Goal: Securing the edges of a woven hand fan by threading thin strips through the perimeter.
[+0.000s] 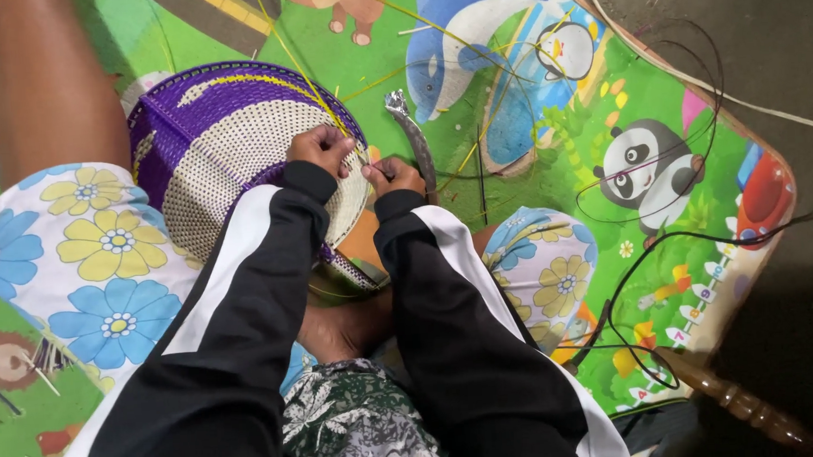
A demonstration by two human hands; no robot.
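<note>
The basket [235, 145], purple and white, lies at about 10 o'clock on the mat [531, 129]. The left hand [322, 150] pinches a yellow strip [301, 72] at its rim. At 3 o'clock of it, the right hand [393, 175] grips a thin strand. A knife [413, 135] lies just beyond.

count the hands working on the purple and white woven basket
2. The left hand pinches at the purple and white woven basket rim; the right hand grips beside it, at the same rim edge.
</note>
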